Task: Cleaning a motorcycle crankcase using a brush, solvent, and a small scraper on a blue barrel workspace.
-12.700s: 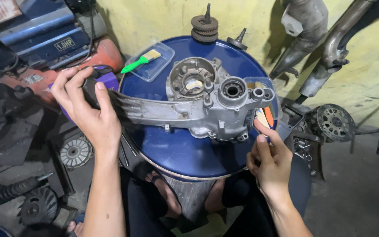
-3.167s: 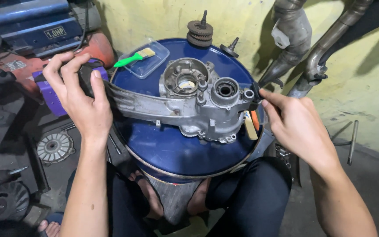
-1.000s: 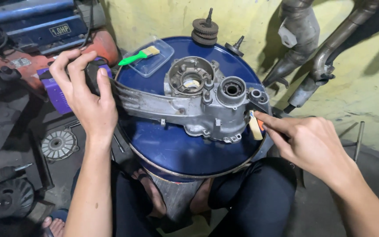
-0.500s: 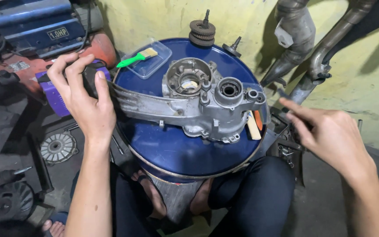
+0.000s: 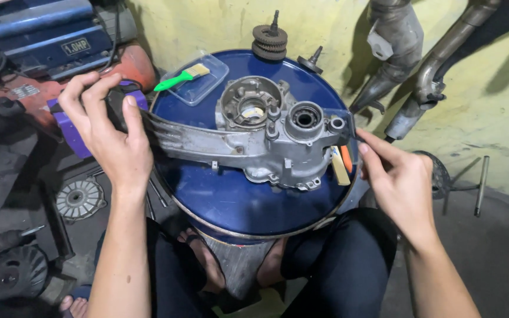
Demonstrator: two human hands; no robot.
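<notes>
A grey metal engine casing (image 5: 260, 138) lies across the top of a blue drum (image 5: 237, 197). My left hand (image 5: 110, 138) grips the casing's narrow left end, beside a purple object (image 5: 69, 126). My right hand (image 5: 399, 179) hovers at the drum's right rim with its fingers apart, holding nothing; its fingertips are close to the casing's right end. An orange and cream handled tool (image 5: 341, 165) lies on the drum just left of that hand.
A clear plastic tray (image 5: 198, 82) with a green-handled brush (image 5: 178, 78) sits at the drum's back left. A gear stack (image 5: 269, 41) stands at the back rim. Exhaust pipes (image 5: 396, 65) lean on the yellow wall. A blue motor (image 5: 42, 35) and round metal parts (image 5: 78, 199) lie left.
My right hand let go of the handled tool and drew back to the right, then came in again toward the casing's right end. My left hand stayed on the casing's left end.
</notes>
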